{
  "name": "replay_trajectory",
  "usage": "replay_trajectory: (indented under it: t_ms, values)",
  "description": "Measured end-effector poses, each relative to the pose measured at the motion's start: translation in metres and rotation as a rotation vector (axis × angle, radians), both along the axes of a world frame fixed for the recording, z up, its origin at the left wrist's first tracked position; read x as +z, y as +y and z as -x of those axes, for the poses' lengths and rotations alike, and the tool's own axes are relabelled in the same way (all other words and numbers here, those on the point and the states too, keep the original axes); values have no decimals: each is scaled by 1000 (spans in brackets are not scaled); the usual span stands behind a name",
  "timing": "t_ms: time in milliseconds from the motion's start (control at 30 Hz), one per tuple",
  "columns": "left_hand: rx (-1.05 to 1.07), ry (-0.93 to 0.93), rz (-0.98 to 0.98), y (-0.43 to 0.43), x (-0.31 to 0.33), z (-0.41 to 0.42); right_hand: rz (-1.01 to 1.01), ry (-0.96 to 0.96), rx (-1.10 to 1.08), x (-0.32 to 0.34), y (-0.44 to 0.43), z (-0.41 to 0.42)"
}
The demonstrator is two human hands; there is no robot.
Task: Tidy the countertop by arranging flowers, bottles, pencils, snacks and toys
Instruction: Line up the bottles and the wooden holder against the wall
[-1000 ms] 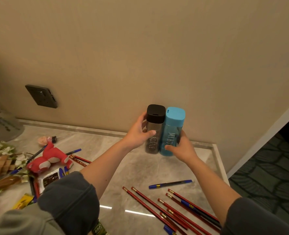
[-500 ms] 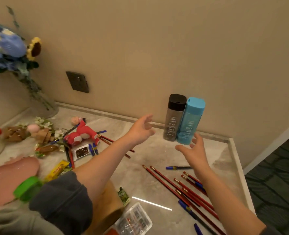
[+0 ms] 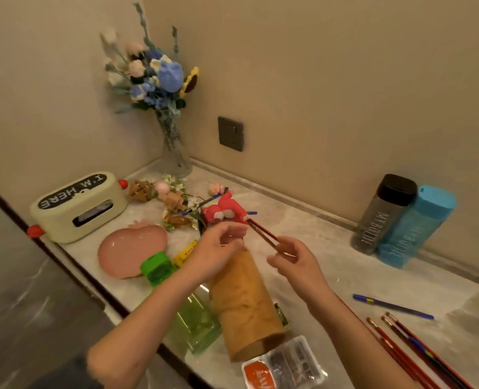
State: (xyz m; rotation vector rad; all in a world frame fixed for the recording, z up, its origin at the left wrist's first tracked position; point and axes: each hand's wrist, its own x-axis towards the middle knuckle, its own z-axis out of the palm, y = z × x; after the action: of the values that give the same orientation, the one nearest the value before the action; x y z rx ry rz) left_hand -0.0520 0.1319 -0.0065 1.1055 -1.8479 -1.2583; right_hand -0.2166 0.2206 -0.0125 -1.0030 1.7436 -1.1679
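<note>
- Red pencils (image 3: 263,235) are pinched in the right hand (image 3: 294,262), just above the wooden holder (image 3: 244,304).
- The left hand (image 3: 216,248), loosely curled and holding nothing, is held at the holder's top.
- Both bottles (image 3: 401,220) stand well right of the holder on the tabletop (image 3: 331,265).

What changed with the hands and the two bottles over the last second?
Both hands let go of the black-capped grey bottle and the blue plastic bottle. The right hand then took up red pencils; the left hand moved over the tan wooden holder. The bottles stayed together by the wall.
</note>
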Motion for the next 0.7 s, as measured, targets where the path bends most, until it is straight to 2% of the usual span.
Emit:
replay_trajectory:
  t_ms: [233, 333, 500, 633, 700]
  values:
    - [156, -37, 67, -13, -5, -96, 115, 5, 175, 20, -40, -81]
    - [207, -131, 100, -15, -13, -134, 34, 63, 335, 19, -53, -116]
    - [129, -203, 72, -15, -36, -169, -220, 486, 591, 5, -66, -160]
    - [75, -170, 23, -13, -51, -175, -303, 728, 597, -7, -69, -178]
    - [40, -180, 27, -14, -53, -177, -337, 762, 559, -12, -68, -184]
